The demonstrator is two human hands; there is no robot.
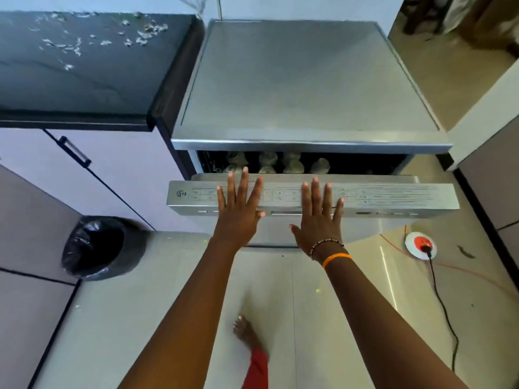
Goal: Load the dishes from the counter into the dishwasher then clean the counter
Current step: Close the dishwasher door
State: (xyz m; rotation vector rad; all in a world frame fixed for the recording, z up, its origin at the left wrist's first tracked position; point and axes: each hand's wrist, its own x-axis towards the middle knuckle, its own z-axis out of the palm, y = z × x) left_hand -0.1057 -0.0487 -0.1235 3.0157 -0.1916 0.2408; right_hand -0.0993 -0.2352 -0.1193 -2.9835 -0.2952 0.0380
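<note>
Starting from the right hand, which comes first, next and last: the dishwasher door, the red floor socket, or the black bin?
1. Dishwasher door: right under the right hand, which lies flat on it.
2. Red floor socket: on the floor to the right.
3. Black bin: far off on the left, beyond the left hand.

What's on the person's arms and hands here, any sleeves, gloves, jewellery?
No sleeves or gloves: both forearms are bare. The left hand and its wrist carry nothing. The right hand has two bands at the wrist: a thin dark beaded bracelet and, just below it, a plain orange band. No rings visible.
</note>
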